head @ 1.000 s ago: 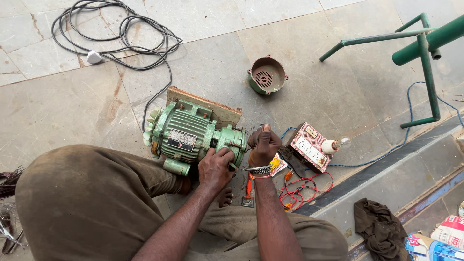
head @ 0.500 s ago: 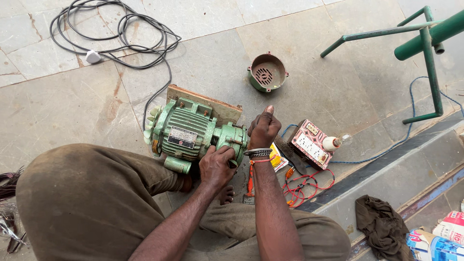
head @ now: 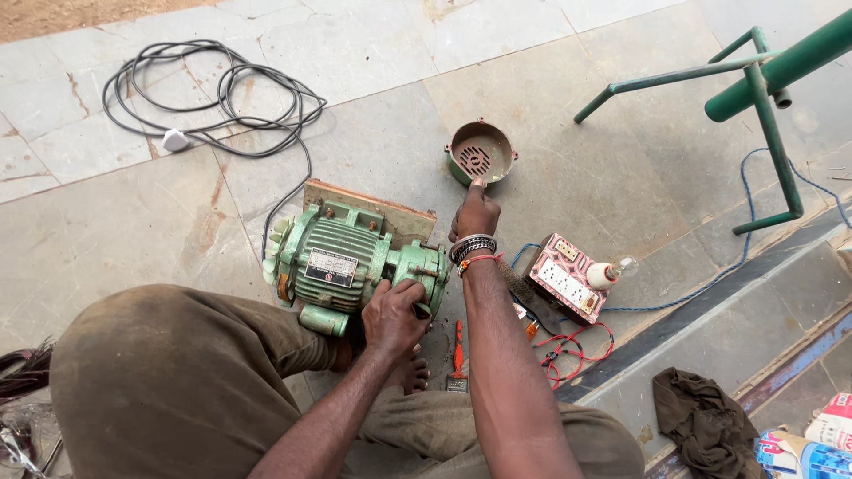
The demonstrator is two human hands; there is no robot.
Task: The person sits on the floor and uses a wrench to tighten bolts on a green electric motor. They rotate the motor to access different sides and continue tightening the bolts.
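Left hand [head: 392, 318] closed around the end of the green motor [head: 355, 264], which lies on the stone floor [head: 133, 231] at centre. Right hand [head: 475, 213], fingers extended, touches the round cover [head: 480, 153] at 12 o'clock of the motor's end; socket board [head: 568, 277] at 3 o'clock.

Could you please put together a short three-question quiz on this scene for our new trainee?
1. True or false: the left hand rests on the end of the green electric motor.
2. What is the right hand reaching toward: (a) the coiled black cable, (b) the round vented metal cover, (c) the switch board with a bulb?
3. What small tool lies on the stone floor between the two forearms?

Key
1. True.
2. (b): its fingertips touch the cover's near rim.
3. An orange-handled brush.
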